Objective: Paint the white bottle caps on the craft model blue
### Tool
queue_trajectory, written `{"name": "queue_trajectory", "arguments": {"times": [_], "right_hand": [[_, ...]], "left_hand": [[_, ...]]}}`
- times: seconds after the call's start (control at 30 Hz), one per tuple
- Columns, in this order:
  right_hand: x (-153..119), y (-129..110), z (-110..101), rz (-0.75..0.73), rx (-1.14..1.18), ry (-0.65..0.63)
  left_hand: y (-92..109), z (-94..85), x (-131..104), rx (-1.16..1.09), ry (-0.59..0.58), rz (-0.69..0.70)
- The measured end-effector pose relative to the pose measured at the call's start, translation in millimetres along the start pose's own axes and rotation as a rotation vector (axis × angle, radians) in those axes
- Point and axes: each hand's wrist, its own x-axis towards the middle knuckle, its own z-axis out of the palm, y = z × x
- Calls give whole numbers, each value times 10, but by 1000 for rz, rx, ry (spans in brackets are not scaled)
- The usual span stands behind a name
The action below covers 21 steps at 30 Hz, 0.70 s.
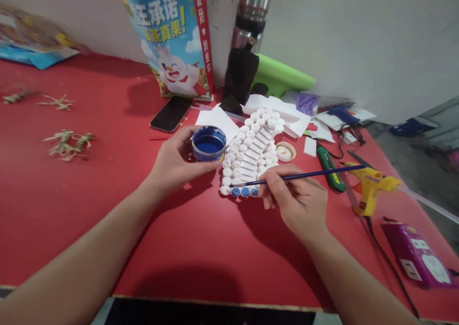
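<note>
My left hand [179, 157] is wrapped round a small jar of blue paint [209, 144], tilted so its dark blue contents show. In my right hand [296, 200] is a thin paintbrush [304, 175] with a dark blue handle, pinched between thumb and fingers. Its tip meets the lower left of a white craft piece [251, 155] made of rolled white rounds with a stepped strip through the middle. Several rounds along its near edge are blue, and the others are white. A round lid [286, 151] lies just right of the piece.
A yellow glue gun [373, 186], a green utility knife [330, 168] and a purple power socket [418, 253] lie to the right. Behind stand a printed paper bag [175, 38] and a steel flask [251, 19]. A phone [171, 113] and straw-like knots [68, 143] lie left.
</note>
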Motion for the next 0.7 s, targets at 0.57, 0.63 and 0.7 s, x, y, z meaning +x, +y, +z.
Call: {"name": "queue_trajectory", "arguments": {"times": [0.57, 0.63, 0.7], "right_hand": [[-17, -38, 58, -54, -38, -38], [-25, -31, 59, -64, -41, -47], [-34, -23, 65, -81, -50, -59]], "left_hand": [[-43, 2, 14, -2, 22, 13], [-39, 6, 14, 0, 19, 19], [-37, 10, 14, -4, 19, 19]]}}
